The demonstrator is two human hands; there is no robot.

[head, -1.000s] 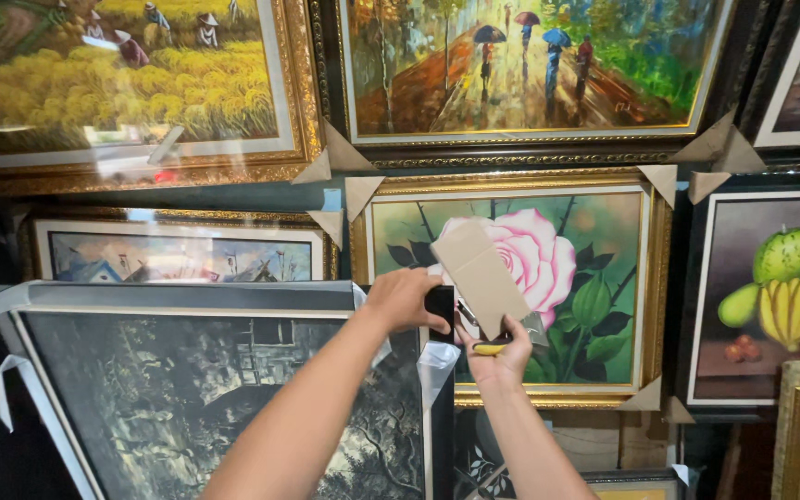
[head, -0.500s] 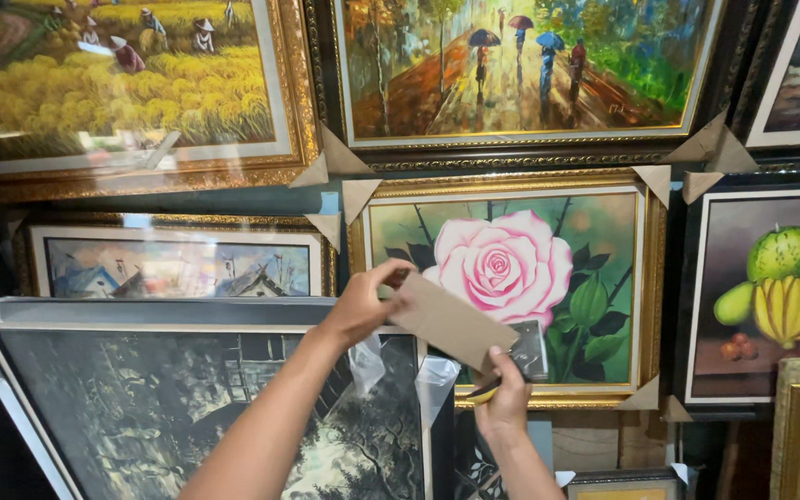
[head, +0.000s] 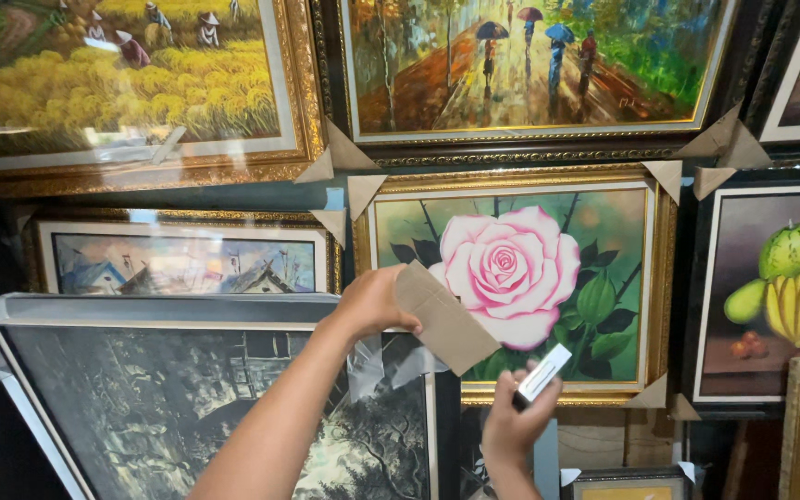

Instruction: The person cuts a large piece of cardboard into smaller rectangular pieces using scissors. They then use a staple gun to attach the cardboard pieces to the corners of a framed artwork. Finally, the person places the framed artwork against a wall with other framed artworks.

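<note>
Left hand (head: 372, 304) pinches a brown cardboard strip (head: 446, 318), its long axis slanting down-right toward the right hand (head: 518, 421), just below, fingers closed round a small white tool (head: 544, 372)

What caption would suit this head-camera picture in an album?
Left hand holds a brown cardboard piece at the dark painting's corner; right hand grips a small white tool before the rose painting.
</note>
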